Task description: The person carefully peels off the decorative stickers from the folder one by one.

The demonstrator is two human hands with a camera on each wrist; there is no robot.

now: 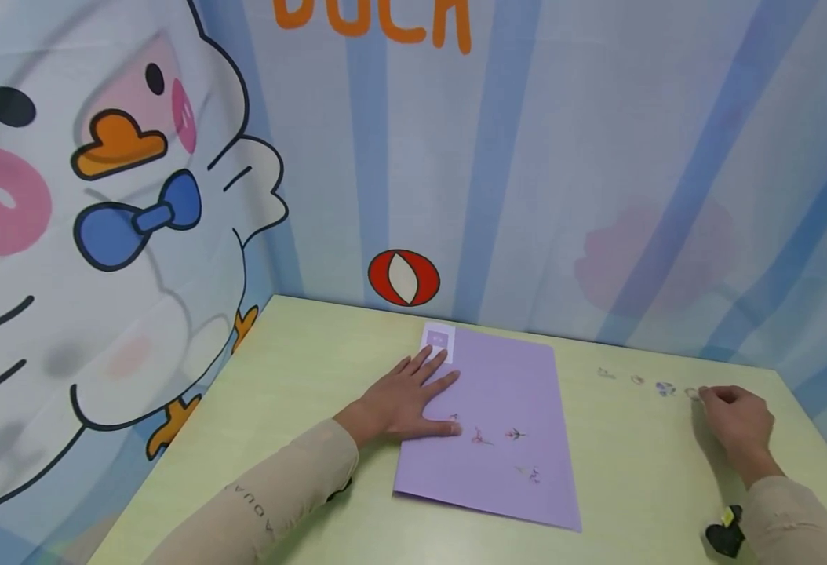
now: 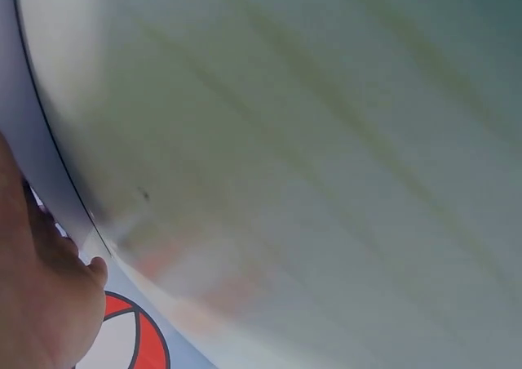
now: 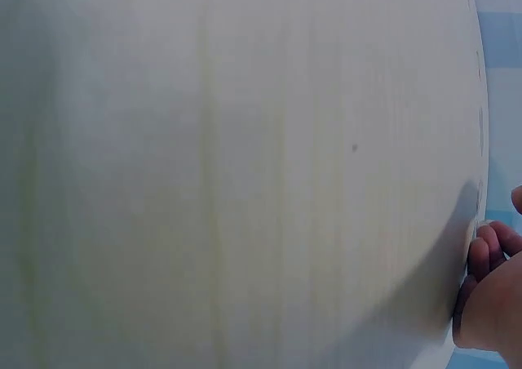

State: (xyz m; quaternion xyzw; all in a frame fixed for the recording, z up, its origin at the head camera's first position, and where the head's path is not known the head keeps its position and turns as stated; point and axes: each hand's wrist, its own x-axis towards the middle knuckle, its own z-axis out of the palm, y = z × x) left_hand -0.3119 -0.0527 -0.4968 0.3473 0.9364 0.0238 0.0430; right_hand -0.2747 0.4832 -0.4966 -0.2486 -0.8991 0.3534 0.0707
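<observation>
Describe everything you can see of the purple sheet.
The purple sheet is rectangular, looks like paper or card, and lies on the pale table, its far edge near the printed backdrop. Small flower-like motifs dot its nearer half; a white rectangle sits at its far left corner. The left grip, fingers spread, rests on its left side.
</observation>
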